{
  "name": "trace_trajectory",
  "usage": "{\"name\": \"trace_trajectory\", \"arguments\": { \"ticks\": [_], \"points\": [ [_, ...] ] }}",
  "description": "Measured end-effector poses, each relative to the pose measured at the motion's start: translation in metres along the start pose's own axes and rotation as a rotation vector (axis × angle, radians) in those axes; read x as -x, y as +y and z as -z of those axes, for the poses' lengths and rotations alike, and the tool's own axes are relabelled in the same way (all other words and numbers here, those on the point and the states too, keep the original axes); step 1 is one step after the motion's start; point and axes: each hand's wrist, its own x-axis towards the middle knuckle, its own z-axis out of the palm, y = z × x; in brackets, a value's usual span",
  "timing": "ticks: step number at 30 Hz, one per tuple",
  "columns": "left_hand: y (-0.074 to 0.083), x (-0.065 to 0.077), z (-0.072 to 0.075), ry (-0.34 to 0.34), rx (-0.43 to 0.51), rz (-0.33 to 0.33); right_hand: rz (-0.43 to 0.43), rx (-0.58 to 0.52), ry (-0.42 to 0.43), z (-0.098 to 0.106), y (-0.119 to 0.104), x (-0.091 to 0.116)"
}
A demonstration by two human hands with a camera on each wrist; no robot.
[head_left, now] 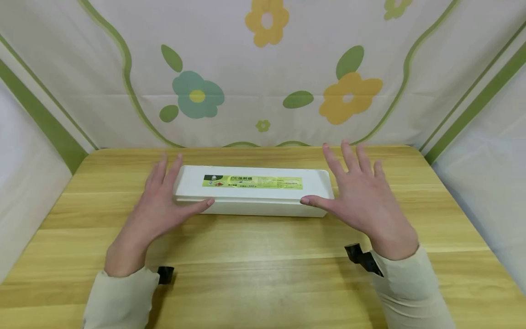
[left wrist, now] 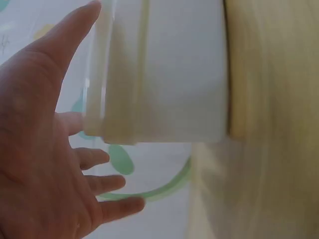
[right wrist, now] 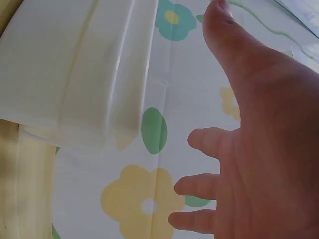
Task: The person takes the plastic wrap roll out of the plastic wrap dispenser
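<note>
A long white cling film box [head_left: 255, 206] with a green and yellow label [head_left: 252, 182] lies lengthwise on the wooden table, its lid closed. At its left end is my left hand [head_left: 158, 208], fingers spread and thumb stretched along the front edge. My right hand [head_left: 365, 203] spreads its fingers past the opposite end, thumb pointing inward over the front corner. In the right wrist view a gap shows between the right hand [right wrist: 269, 134] and the box [right wrist: 65, 64]. The left wrist view has the left fingers close to the box end [left wrist: 174, 89]; whether they touch it I cannot tell.
The wooden table [head_left: 263, 274] reaches back to a white curtain [head_left: 246, 68] printed with flowers and green lines. Pale cloth sides [head_left: 33, 173] flank the table. Small black devices [head_left: 165, 275] sit at both beige cuffs.
</note>
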Motion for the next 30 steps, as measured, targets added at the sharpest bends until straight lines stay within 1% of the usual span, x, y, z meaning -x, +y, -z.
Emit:
{"name": "trace_trajectory", "arguments": {
  "ticks": [2, 4, 9, 11, 16, 19, 25, 30],
  "points": [
    [-0.005, -0.002, -0.002, -0.027, 0.045, 0.007, 0.006, -0.021, -0.018, -0.002, -0.002, -0.002],
    [-0.010, -0.004, -0.004, -0.039, 0.085, 0.002, 0.011, -0.039, -0.033, -0.004, -0.003, -0.003],
    [-0.023, -0.008, -0.009, -0.030, 0.212, -0.036, 0.040, -0.066, -0.058, -0.011, -0.006, -0.007],
    [-0.027, -0.010, -0.011, -0.045, 0.282, -0.031, 0.057, -0.072, -0.069, -0.015, -0.008, -0.010],
    [-0.034, -0.012, -0.015, -0.112, 0.444, 0.008, 0.099, -0.084, -0.084, -0.026, -0.011, -0.014],
    [-0.039, -0.013, -0.017, -0.135, 0.514, 0.017, 0.140, -0.114, -0.074, -0.032, -0.012, -0.016],
    [-0.051, -0.016, -0.022, -0.149, 0.633, 0.002, 0.230, -0.153, -0.043, -0.038, -0.012, -0.017],
    [-0.060, -0.019, -0.024, -0.161, 0.723, -0.006, 0.248, -0.165, -0.021, -0.039, -0.012, -0.017]
  ]
}}
